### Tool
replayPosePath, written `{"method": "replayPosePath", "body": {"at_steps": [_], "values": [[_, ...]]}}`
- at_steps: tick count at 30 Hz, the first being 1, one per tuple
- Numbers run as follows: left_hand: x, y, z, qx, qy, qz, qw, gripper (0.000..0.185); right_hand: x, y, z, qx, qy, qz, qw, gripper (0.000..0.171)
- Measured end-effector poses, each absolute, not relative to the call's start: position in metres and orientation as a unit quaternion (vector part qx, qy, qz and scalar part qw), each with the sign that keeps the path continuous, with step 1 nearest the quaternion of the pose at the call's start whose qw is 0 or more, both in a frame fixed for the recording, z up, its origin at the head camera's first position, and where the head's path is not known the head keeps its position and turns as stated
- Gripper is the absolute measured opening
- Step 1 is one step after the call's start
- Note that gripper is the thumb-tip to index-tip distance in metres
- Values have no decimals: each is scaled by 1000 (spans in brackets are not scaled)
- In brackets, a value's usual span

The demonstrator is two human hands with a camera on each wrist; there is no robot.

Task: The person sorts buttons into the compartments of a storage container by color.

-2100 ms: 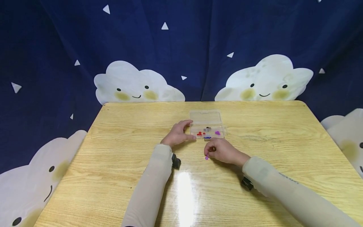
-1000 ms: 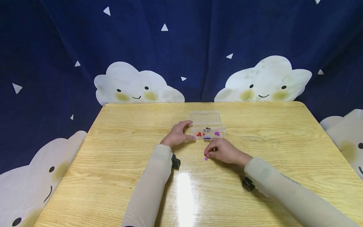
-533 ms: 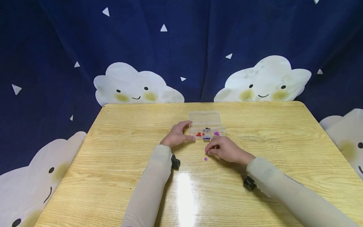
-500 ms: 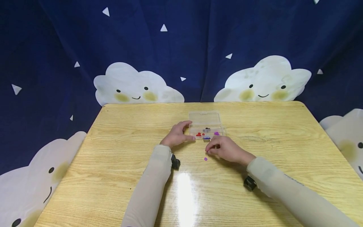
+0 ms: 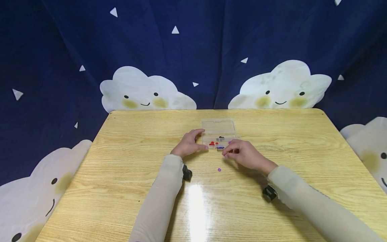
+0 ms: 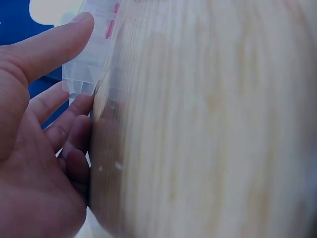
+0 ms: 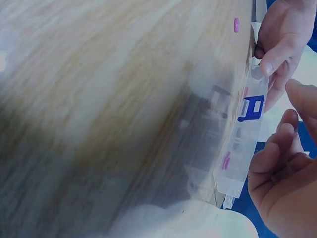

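Observation:
A clear plastic box (image 5: 205, 137) with compartments stands on the table, its lid (image 5: 222, 126) raised at the back. Red pieces (image 5: 212, 144), dark pieces (image 5: 221, 138) and a purple one (image 5: 229, 142) show in it; a blue piece (image 7: 253, 108) sits at its front. My left hand (image 5: 188, 144) holds the box's left end, thumb at the front corner, fingers toward the back. Near the front right of the box, my right hand (image 5: 245, 155) has thumb and forefinger pinched on a small purple disc, mostly hidden by the fingertips. Another purple disc (image 5: 219, 169) lies on the table.
The wooden table (image 5: 145, 134) reaches back to a dark blue curtain (image 5: 208, 50) with cloud prints. A bright glare streak marks the tabletop between my forearms. Each wrist carries a small black camera (image 5: 187, 173).
My right hand has risen off the table beside the lying purple disc and moved back and right to the box's front, partly covering the purple pieces. The left hand stays on the box.

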State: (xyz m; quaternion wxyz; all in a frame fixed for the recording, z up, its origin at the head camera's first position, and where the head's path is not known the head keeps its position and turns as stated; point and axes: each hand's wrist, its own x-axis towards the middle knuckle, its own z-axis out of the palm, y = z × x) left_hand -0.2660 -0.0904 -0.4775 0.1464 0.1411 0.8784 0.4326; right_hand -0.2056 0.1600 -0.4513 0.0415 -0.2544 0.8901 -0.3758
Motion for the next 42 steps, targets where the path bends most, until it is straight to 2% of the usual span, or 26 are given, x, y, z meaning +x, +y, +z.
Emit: {"method": "replayPosePath", "body": {"at_steps": [13,27,42], "values": [[-265,-91,-475,137,873,440,162,79,-214,171,-444,-226,897,-380,-1,10],[-265,-91,-476,133,871,444,162,79,-221,172,-435,-211,907,-365,-12,11],[-265,-91,-476,133,873,440,162,79,-232,168,-435,-172,913,-370,1,12]]}}
